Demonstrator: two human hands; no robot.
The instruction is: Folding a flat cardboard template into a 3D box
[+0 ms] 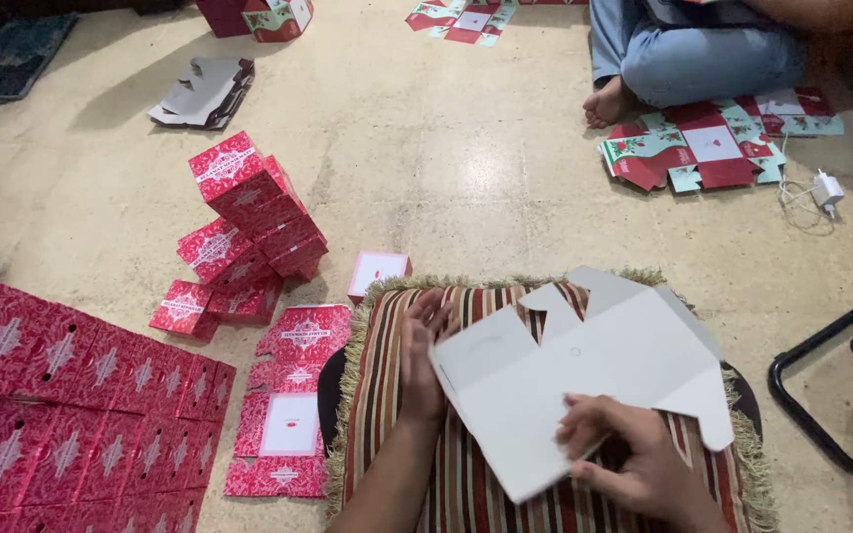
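- Flat die-cut cardboard blank: white side up, notched flaps along its upper edge, lying tilted across a striped cushion with fringed edges, on the wearer's lap.
- Left hand: fingers spread and laid against the left edge of the blank, palm over the cushion; open, pressing rather than clasping.
- Right hand: at the blank's lower edge, fingers curled on the white face with the thumb seemingly beneath, pinching the card.
- Folded red patterned boxes: a loose leaning stack on the stone floor, left of and beyond the cushion, well apart from both hands.
- Small box lid: pale pink top, red rim, just beyond the cushion's upper left corner.
- Unfolded red blank: printed side up, flat on the floor just beside the cushion's left edge.
- Sheets of flat red blanks: laid in overlapping rows at the far left.
- Grey-white flat blanks: small pile, upper left, far off.
- Second person: seated upper right, blue jeans, bare foot showing; red and green printed blanks spread before them.
- White charger with cable: on the floor, right of those blanks.
- Black metal frame: right edge.
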